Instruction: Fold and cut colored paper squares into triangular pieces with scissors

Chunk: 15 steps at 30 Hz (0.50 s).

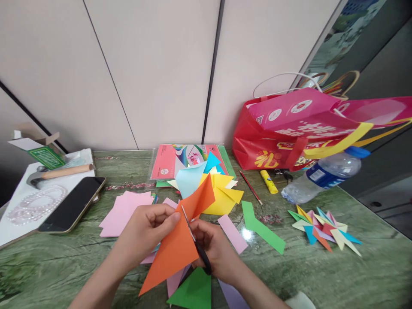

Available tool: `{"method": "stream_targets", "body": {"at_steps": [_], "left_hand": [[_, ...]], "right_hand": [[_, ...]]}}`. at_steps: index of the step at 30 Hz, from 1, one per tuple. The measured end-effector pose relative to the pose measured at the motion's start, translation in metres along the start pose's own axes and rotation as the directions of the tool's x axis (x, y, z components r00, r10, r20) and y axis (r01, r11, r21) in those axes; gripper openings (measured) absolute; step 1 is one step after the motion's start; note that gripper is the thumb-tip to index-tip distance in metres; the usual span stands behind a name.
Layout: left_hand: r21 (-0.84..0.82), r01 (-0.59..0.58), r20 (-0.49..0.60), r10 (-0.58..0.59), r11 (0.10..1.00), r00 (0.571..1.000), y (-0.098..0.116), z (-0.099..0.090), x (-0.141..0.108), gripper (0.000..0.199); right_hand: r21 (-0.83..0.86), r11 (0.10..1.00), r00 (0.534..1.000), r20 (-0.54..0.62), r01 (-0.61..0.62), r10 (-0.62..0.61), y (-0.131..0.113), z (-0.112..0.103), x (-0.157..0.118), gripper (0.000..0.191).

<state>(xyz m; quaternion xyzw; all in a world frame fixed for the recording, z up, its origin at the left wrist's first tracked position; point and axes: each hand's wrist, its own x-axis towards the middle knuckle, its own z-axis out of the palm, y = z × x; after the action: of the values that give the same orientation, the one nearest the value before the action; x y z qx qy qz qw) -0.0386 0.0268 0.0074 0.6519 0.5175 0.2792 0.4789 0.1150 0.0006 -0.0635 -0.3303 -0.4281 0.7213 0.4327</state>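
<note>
Pinched between thumb and fingers of my left hand [156, 223] is an orange sheet of paper [175, 246], partly cut and spread at the top. My right hand [214, 246] grips black-handled scissors [203, 257], whose blades lie on the orange paper along the cut. Behind the paper are folded yellow pieces [222, 195] and a light blue piece [189, 178]. Below it lie a green piece [195, 289] and purple paper [231, 294]. Pink sheets [127, 212] are left of my left hand, and a green strip [262, 227] is to the right.
At the left are a phone [72, 206], a hammer [64, 172], a bead string and an opened box [48, 156]. A red bag [289, 133], bottle [322, 176], glue stick [268, 182], pencil [251, 187] and folded paper stars [325, 229] are on the right.
</note>
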Motion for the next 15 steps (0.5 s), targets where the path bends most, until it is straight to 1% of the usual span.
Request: {"method": "stream_targets", "body": {"at_steps": [4,9,13,15], "left_hand": [[0.011,-0.041,0.010,0.041,0.999,0.999,-0.0001,0.0008,-0.0003,0.032],[0.039,-0.059,-0.037,0.060,0.997,0.998,-0.0033,0.0027,0.0001,0.038],[0.121,-0.095,-0.075,0.105,0.988,0.992,-0.0027,0.0037,-0.0007,0.035],[0.160,-0.110,-0.070,0.123,0.981,0.990,-0.0015,0.0044,-0.0012,0.034]], "right_hand": [[-0.017,1.000,1.000,-0.008,-0.008,0.008,0.0011,-0.0008,-0.0003,0.034],[-0.055,0.998,1.000,-0.015,0.005,-0.005,0.0030,-0.0021,0.0013,0.030],[-0.071,0.997,1.000,-0.001,0.003,-0.004,0.0045,-0.0014,0.0016,0.029],[-0.062,0.998,1.000,0.010,0.022,-0.021,0.0041,0.0000,0.0011,0.031]]}}
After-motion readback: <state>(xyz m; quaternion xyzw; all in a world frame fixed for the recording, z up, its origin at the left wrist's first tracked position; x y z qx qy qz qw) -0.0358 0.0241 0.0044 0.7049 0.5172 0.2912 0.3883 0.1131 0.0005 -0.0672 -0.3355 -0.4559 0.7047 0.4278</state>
